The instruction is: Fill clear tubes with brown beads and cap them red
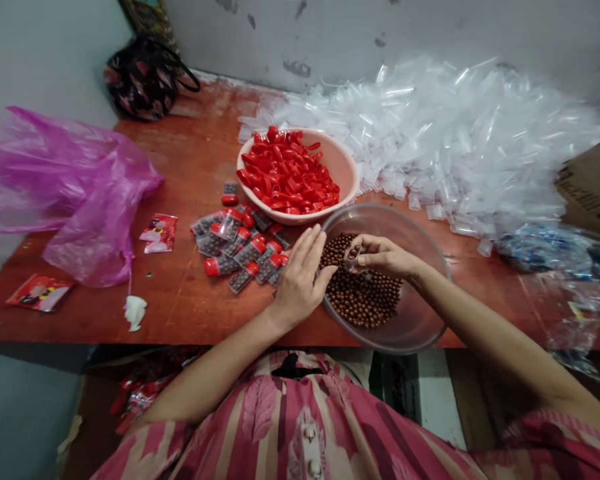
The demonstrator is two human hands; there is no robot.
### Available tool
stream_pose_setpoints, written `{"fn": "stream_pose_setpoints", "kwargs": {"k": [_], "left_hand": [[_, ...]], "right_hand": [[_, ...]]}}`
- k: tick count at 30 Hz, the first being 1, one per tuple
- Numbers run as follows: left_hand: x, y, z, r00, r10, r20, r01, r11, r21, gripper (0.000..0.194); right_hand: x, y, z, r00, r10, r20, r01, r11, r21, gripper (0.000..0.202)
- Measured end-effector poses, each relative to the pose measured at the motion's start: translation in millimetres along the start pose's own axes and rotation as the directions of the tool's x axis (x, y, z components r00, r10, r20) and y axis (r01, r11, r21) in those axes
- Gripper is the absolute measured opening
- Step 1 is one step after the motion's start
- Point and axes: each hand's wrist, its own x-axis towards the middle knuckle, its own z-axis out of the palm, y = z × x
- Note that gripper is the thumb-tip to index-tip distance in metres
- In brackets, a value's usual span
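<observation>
My right hand pinches a small clear plastic container low over the brown balls. Those balls lie in a clear round bowl at the table's front edge. At the bowl's left rim, my left hand is held with fingers stretched out and nothing in it. Beside it lies a pile of filled clear containers with red caps, dark balls showing inside. Just behind stands a pale pink bowl heaped with loose red caps.
A large heap of clear plastic containers covers the back right, near a cardboard box. Blue-and-clear plastic packets lie at right. To the left are a purple plastic bag, red packets and a floral bag.
</observation>
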Motion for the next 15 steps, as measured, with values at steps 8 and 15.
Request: {"fn": "stream_pose_setpoints", "kwargs": {"k": [8,15], "left_hand": [[41,25,7.8,0.934,-0.289,0.212,0.354,0.839,-0.413,0.029],[49,18,17.0,0.769,-0.392,0.505,0.624,0.285,-0.727,0.048]], "right_hand": [[-15,-13,32,0.929,-0.281,-0.242,0.257,0.958,-0.125,0.032],[-37,-48,11,0.840,-0.511,-0.181,0.340,0.757,-0.558,0.036]]}}
